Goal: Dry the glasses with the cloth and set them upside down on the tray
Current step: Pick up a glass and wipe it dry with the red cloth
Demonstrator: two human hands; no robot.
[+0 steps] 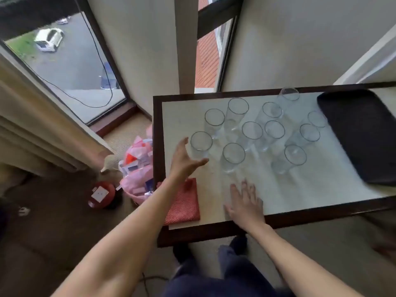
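Meanwhile the left hand was spread open beside the nearest upright glass, contact unclear; the right hand lay flat, fingers apart, on the table. The red cloth sat under the left wrist; the black tray lay well apart.

Glasses: clear, upright, mouths up, clustered on the middle of the desk.
Cloth: red, folded square, flat at the near-left corner.
Tray: black, round-cornered, flat at the right end.
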